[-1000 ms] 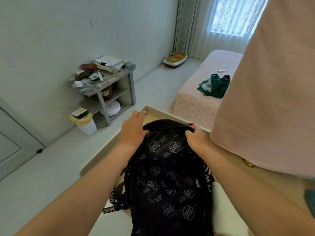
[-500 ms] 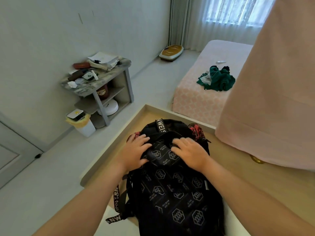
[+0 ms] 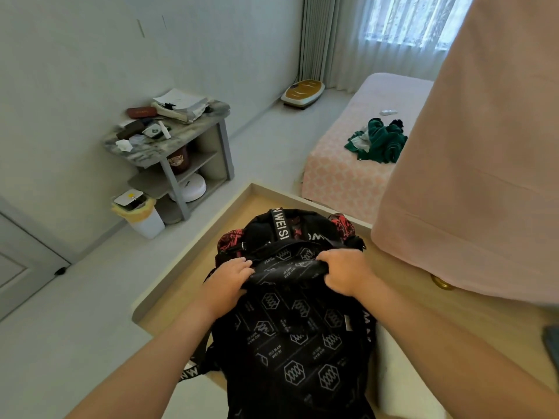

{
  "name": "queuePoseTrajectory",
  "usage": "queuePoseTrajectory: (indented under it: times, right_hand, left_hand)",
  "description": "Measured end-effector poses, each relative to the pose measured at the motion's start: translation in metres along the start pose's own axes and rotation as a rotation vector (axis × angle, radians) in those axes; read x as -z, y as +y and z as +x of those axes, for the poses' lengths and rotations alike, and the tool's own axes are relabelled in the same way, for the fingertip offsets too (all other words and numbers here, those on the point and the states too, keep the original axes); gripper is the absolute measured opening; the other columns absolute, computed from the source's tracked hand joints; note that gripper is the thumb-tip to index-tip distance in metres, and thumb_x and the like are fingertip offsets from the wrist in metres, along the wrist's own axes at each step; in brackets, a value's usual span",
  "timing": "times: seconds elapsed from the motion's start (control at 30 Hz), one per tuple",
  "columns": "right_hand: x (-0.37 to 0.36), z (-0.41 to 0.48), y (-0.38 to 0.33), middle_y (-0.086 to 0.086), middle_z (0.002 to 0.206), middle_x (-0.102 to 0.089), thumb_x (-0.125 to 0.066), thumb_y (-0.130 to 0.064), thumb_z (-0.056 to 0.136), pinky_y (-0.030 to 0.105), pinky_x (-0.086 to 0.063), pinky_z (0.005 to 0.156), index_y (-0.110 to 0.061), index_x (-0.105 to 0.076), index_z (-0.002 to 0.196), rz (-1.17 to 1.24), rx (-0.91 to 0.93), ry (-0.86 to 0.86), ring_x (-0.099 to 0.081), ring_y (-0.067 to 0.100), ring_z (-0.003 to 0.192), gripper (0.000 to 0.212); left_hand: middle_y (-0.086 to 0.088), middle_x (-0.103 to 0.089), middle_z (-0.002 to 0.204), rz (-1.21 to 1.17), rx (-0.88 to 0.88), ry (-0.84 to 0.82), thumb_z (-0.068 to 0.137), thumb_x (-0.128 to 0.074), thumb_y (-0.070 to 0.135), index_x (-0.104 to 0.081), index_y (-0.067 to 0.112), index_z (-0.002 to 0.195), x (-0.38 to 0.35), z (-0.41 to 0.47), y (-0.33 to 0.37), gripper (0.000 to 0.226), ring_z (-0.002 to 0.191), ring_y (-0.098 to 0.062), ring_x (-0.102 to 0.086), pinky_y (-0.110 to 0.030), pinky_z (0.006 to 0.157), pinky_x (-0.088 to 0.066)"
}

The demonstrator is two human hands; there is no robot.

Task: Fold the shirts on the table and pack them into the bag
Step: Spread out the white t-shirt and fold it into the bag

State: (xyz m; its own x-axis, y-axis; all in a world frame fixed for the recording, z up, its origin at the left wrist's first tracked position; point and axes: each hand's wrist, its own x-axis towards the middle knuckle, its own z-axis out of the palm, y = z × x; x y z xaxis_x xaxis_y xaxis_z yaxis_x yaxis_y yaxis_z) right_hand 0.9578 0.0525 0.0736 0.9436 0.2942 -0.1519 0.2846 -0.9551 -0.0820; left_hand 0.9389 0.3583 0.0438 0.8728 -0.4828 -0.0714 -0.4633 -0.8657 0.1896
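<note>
Sitting near the far left corner of the tabletop (image 3: 196,261), the black bag (image 3: 296,337) gapes open with a red-and-black shirt (image 3: 233,240) bunched in its mouth. The left hand (image 3: 230,279) and right hand (image 3: 344,273) both grip its front flap, fingers (image 3: 325,257) curled over the fabric.

One bag (image 3: 296,334), two hands (image 3: 230,279) (image 3: 348,273), one bed (image 3: 341,176)

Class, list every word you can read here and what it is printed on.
"N WEISI": white letters on the black webbing handle of the black patterned fabric backpack.
Letters on its side strap and small front print: partly hidden or too small.
Gold mark on the flat red case, label on the brown jar: blurred.
</note>
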Motion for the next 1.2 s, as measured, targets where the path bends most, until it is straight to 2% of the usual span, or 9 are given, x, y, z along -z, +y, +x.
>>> queuePoseTrajectory:
  times: [0.1, 0.17, 0.3, 0.4, 0.57, 0.73, 0.87, 1.0, 1.2]
  right_hand:
    - [0.025, 0.011, 0.008, -0.003, 0.094, -0.070, -0.054, -0.025, 0.079, 0.029, -0.039, 0.066, -0.031, -0.069, 0.107, 0.037, -0.036, -0.060, -0.063, 0.023, 0.094, 0.032]
    - [0.031, 0.015, 0.015, -0.001, 0.091, -0.071, -0.052, -0.026, 0.077, 0.029, -0.044, 0.067, -0.026, -0.070, 0.098, 0.074, -0.037, -0.084, -0.063, 0.025, 0.090, 0.027]
    - [0.028, 0.018, 0.015, 0.000, 0.072, -0.063, -0.046, -0.034, 0.082, 0.030, -0.046, 0.060, -0.015, -0.065, 0.079, 0.083, -0.016, -0.083, -0.060, 0.024, 0.074, 0.027]
    - [0.015, 0.020, 0.007, -0.001, 0.083, -0.065, -0.041, -0.036, 0.091, 0.031, -0.038, 0.069, -0.020, -0.066, 0.094, 0.010, -0.026, -0.039, -0.060, 0.023, 0.083, 0.031]
    - [-0.019, 0.021, 0.005, 0.002, 0.126, -0.062, -0.032, -0.031, 0.099, 0.039, -0.031, 0.097, -0.024, -0.045, 0.141, -0.033, 0.012, -0.136, -0.058, 0.024, 0.112, 0.044]
    - [-0.043, 0.006, 0.013, 0.005, 0.165, -0.013, -0.032, -0.048, 0.096, 0.055, 0.001, 0.121, -0.037, -0.016, 0.157, -0.161, 0.108, -0.190, -0.014, 0.026, 0.151, 0.064]
    - [-0.051, 0.003, 0.015, 0.002, 0.166, 0.011, -0.033, -0.066, 0.089, 0.056, 0.015, 0.118, -0.039, -0.002, 0.157, -0.227, 0.101, -0.296, 0.008, 0.019, 0.153, 0.080]
    - [-0.044, -0.001, 0.012, 0.001, 0.166, 0.005, -0.036, -0.068, 0.089, 0.053, 0.009, 0.121, -0.039, -0.014, 0.157, -0.074, 0.125, -0.252, 0.005, 0.020, 0.153, 0.076]
    - [-0.031, -0.061, 0.053, -0.002, 0.139, -0.053, -0.057, -0.025, 0.085, 0.036, -0.044, 0.102, -0.025, -0.066, 0.121, 0.433, 0.014, 0.362, -0.052, 0.020, 0.125, 0.037]
  left_hand:
    - [0.011, -0.057, 0.085, -0.175, 0.077, -0.038, 0.095, -0.056, 0.019, -0.055, 0.033, 0.086, 0.035, 0.011, 0.007, 0.017, 0.083, -0.012, -0.054, -0.020, 0.068, -0.039]
    - [0.010, -0.055, 0.076, -0.304, 0.141, -0.130, 0.097, -0.054, 0.022, -0.050, 0.037, 0.079, 0.052, 0.018, 0.004, 0.023, 0.074, -0.010, -0.052, -0.027, 0.062, -0.039]
    - [0.010, -0.059, 0.085, -0.449, 0.254, -0.255, 0.099, -0.051, 0.026, -0.057, 0.037, 0.087, 0.056, 0.024, -0.003, 0.018, 0.083, -0.011, -0.056, -0.031, 0.073, -0.045]
    - [0.011, -0.063, 0.097, -0.557, 0.374, -0.169, 0.099, -0.050, 0.023, -0.061, 0.036, 0.100, 0.038, 0.024, 0.007, 0.017, 0.091, -0.010, -0.059, -0.027, 0.077, -0.046]
    - [-0.003, -0.046, 0.148, 0.165, -0.042, 0.248, 0.086, -0.051, 0.009, -0.050, 0.021, 0.139, -0.010, 0.014, 0.040, 0.055, 0.137, -0.026, -0.041, -0.043, 0.112, -0.031]
    - [0.004, -0.004, 0.163, 0.134, 0.060, -0.106, 0.096, -0.022, 0.059, -0.004, 0.029, 0.157, -0.037, 0.011, 0.020, 0.070, 0.151, -0.018, -0.003, -0.043, 0.122, -0.006]
    - [0.007, 0.007, 0.163, 0.132, 0.084, -0.309, 0.084, 0.002, 0.077, -0.004, 0.036, 0.156, -0.027, 0.024, 0.015, 0.082, 0.150, -0.014, 0.012, -0.043, 0.122, 0.005]
    - [0.002, -0.014, 0.163, 0.088, 0.187, -0.303, 0.096, -0.019, 0.067, -0.028, 0.031, 0.153, -0.010, 0.035, 0.029, 0.068, 0.151, -0.018, -0.004, -0.046, 0.122, 0.000]
    - [0.006, -0.057, 0.120, -0.016, 0.137, 0.179, 0.093, -0.051, 0.040, -0.063, 0.027, 0.118, 0.004, 0.058, 0.112, 0.030, 0.115, -0.019, -0.047, -0.037, 0.099, -0.037]
